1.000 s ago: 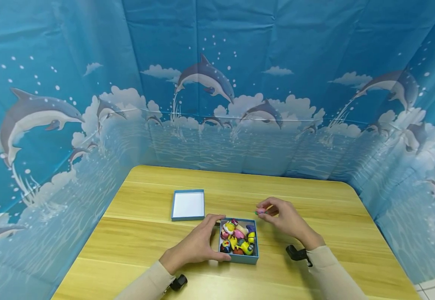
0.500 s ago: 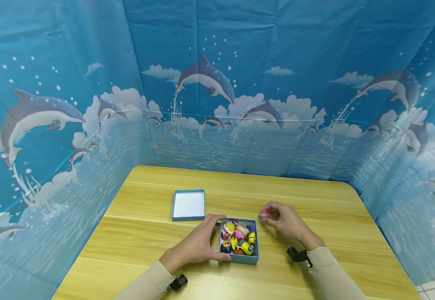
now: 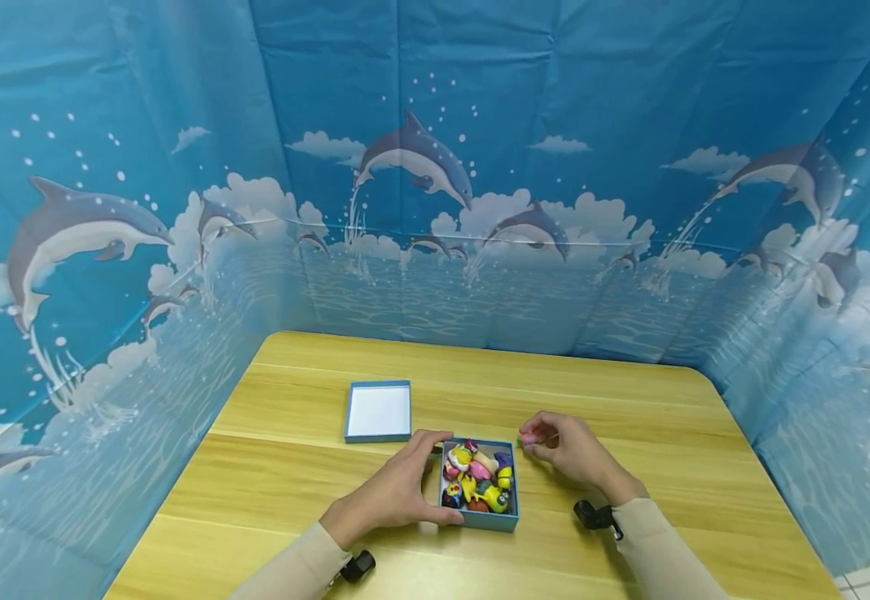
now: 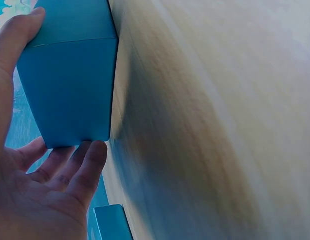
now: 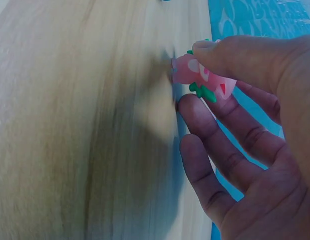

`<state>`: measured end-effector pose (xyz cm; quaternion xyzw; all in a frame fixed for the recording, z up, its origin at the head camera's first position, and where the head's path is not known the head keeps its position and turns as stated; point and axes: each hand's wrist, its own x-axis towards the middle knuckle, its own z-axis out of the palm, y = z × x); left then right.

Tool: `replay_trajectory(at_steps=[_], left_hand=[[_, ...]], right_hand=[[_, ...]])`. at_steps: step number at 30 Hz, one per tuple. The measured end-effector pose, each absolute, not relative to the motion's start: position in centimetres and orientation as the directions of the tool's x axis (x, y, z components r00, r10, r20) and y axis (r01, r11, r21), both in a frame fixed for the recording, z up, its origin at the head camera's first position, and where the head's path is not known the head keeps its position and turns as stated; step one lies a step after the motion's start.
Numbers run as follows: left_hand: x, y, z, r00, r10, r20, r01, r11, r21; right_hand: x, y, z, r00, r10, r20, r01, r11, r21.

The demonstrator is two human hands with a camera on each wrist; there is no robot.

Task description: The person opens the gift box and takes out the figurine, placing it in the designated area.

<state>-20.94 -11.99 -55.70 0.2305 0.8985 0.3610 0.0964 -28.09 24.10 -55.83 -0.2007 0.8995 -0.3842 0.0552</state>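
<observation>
With thumb at the near side and fingers at the far side, my left hand point(image 3: 397, 487) grips a small blue box point(image 3: 489, 520). In the left wrist view the same box point(image 4: 69, 90) stands between thumb and fingertips. Inside it lie several colourful toy figurines point(image 3: 477, 477), yellow, pink, purple and brown among them. To the right of the box, my right hand point(image 3: 573, 450) pinches a pink toy figurine point(image 5: 185, 70) with green parts between thumb and fingers, close above the table. Part of the figurine is hidden by the thumb.
A shallow blue lid point(image 3: 378, 411) with a white inside lies behind and left of the box. Everything rests on a wooden table point(image 3: 292, 400). A blue curtain point(image 3: 435, 283) printed with dolphins hangs along the table's back and sides.
My right hand has come a little toward me with the pink figurine, its fingers turning slightly. The left hand and the box have stayed in place.
</observation>
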Motion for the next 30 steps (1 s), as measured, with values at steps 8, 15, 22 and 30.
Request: replay_trajectory(at_steps=[8, 15, 22, 30], left_hand=[[-21.06, -12.02, -55.70, -0.876, 0.482, -0.004, 0.344, 0.630, 0.696], [-21.01, -12.01, -55.74, -0.876, 0.483, -0.002, 0.347, 0.632, 0.693], [-20.96, -12.09, -55.77, -0.874, 0.486, -0.009, 0.345, 0.635, 0.691], [-20.98, -12.03, -55.77, -0.873, 0.488, -0.015, 0.341, 0.632, 0.695]], right_hand=[[-28.17, 24.14, -56.02, -0.910, -0.410, 0.061, -0.326, 0.616, -0.717], [-28.14, 24.23, -55.93, -0.903, -0.426, 0.057, -0.328, 0.600, -0.730], [-28.04, 24.32, -55.82, -0.895, -0.442, 0.056, -0.334, 0.582, -0.741], [-28.00, 24.42, -55.88, -0.899, -0.436, 0.043, -0.320, 0.587, -0.744]])
